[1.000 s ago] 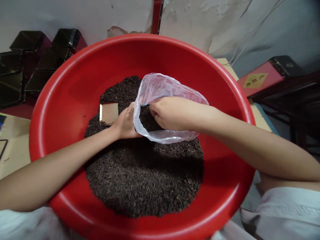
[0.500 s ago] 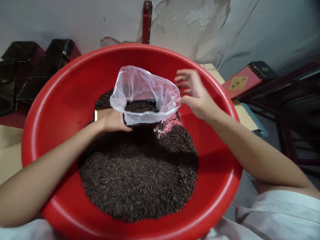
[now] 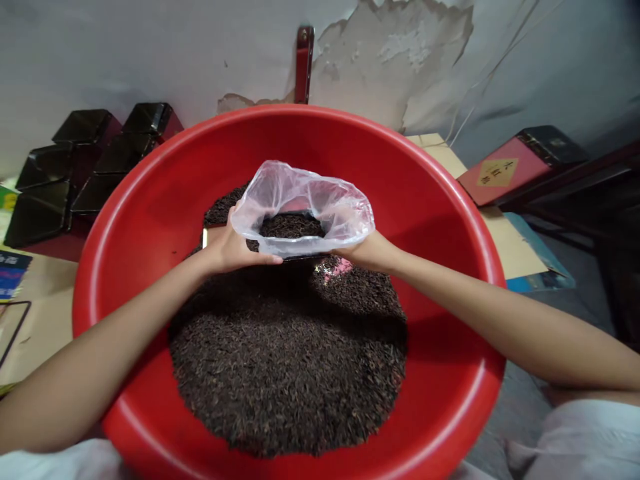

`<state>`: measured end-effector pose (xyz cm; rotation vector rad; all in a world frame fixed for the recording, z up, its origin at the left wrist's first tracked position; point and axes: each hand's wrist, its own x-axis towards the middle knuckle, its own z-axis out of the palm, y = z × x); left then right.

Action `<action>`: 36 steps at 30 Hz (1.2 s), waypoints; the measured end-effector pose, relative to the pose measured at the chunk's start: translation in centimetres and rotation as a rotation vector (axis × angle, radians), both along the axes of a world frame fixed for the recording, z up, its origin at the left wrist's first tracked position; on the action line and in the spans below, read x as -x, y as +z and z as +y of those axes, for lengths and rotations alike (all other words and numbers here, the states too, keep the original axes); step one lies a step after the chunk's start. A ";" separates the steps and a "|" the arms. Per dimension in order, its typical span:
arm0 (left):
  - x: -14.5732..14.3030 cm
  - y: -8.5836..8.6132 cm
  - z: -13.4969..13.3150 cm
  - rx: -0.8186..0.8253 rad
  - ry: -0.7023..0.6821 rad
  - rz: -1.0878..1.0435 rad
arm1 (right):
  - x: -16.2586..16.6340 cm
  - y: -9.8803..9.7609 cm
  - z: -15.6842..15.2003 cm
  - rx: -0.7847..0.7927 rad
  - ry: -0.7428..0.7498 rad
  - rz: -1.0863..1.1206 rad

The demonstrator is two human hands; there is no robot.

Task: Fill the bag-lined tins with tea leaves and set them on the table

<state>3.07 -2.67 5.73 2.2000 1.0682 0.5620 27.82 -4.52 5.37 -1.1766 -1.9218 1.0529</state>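
A clear plastic bag lines a dark-rimmed tin, its loose mouth spread over the rim. Dark loose tea lies inside. My left hand is closed around the tin's left side, thumb along the near edge. On the other side my right hand grips the tin under the bag's overhang, most of its fingers hidden. Below them, a wide heap of tea leaves covers the floor of a red plastic basin. A shiny pink surface shows through the leaves behind the tin.
Several dark-topped tins stand close together left of the basin. On the right, a pink tin with a yellow label leans beside dark wooden furniture. Cardboard lies under the basin's right side. A peeling wall rises behind.
My right hand, open and apart beside the bag before, has come down and in against the tin's right side. My left hand still holds the tin. The view has shifted slightly.
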 end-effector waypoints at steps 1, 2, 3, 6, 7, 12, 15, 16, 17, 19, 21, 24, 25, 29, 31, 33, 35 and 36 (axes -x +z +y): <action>-0.2 0.3 -0.2 -0.013 -0.006 0.016 | -0.1 -0.4 0.3 -0.008 0.002 0.004; -0.3 0.5 -0.5 -0.022 -0.018 0.033 | -0.2 -0.7 0.7 -0.031 0.006 0.006; -0.4 0.7 -0.7 -0.027 -0.032 0.047 | -0.2 -1.0 1.0 -0.067 0.008 0.002; -0.7 0.9 -1.3 0.011 -0.080 0.058 | 0.2 -1.8 1.4 -0.244 -0.045 -0.084; -0.7 1.0 -1.4 0.043 -0.087 0.042 | 0.5 -1.9 1.3 -0.312 -0.082 -0.119; -0.6 1.8 -1.6 0.224 -0.165 -0.014 | 2.0 -2.0 0.1 -0.476 -0.118 -0.277; -1.0 2.3 -2.0 0.125 -0.134 0.091 | 2.4 -1.8 -0.4 -0.510 -0.038 -0.473; -1.3 2.4 -2.2 0.053 -0.102 0.156 | 2.5 -1.8 -0.5 -0.519 -0.016 -0.530; -1.6 2.5 -2.3 -0.017 -0.070 0.221 | 2.5 -1.7 -0.5 -0.526 0.000 -0.572; -2.4 2.5 -2.7 -0.106 -0.033 0.293 | 2.6 -1.6 -0.5 -0.536 0.019 -0.619; -3.0 2.4 -2.9 -0.094 -0.053 0.249 | 2.8 -1.4 -0.6 -0.541 0.052 -0.649; -3.7 1.9 -3.1 -0.024 -0.110 0.051 | 3.2 -0.6 -1.1 -0.532 0.109 -0.686; -3.8 1.7 -3.1 -0.012 -0.098 0.000 | 3.3 -0.2 -1.4 -0.533 0.122 -0.697; -4.2 0.9 -3.1 0.031 0.053 -0.094 | 3.3 1.6 -2.8 -0.461 0.181 -0.728; -4.2 0.6 -3.1 0.051 0.105 -0.130 | 3.0 2.3 -3.3 -0.339 0.264 -0.661; -4.3 0.4 -3.2 0.067 0.163 -0.165 | 2.7 2.5 -3.4 -0.254 0.308 -0.538; -4.4 0.2 -3.3 0.088 0.239 -0.185 | 2.5 2.3 -3.1 -0.256 0.235 -0.443; -4.4 0.2 -3.3 0.103 0.274 -0.188 | 2.6 2.0 -2.9 -0.289 0.159 -0.421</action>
